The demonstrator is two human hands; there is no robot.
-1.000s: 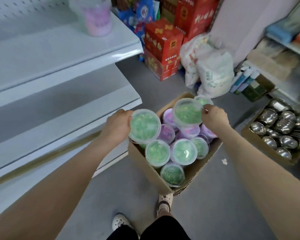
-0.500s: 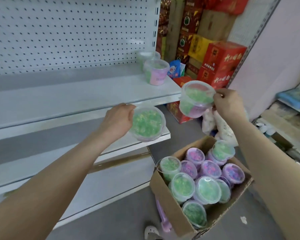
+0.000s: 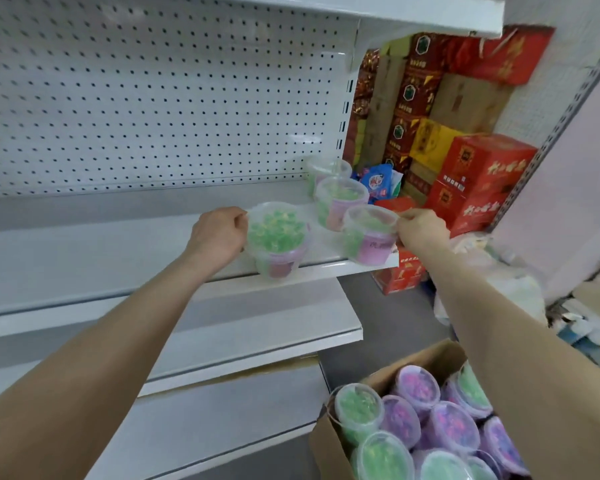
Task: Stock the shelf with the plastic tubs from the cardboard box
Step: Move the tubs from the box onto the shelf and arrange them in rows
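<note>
A: How will these tubs handle?
B: Light, I'd judge, with thin clear walls and a slick lid, so the stiffer rim is the place to take hold. The left hand (image 3: 219,233) has its fingers curled round the rim of the green-bead tub (image 3: 278,240); the right hand (image 3: 421,226) pinches the rim of the second tub (image 3: 369,235).
A: Changed from half a second ago?
B: Both hung in the air before the shelf (image 3: 118,258). Now they are at its front edge, near two stocked tubs (image 3: 340,202), with the cardboard box (image 3: 329,441) below
</note>
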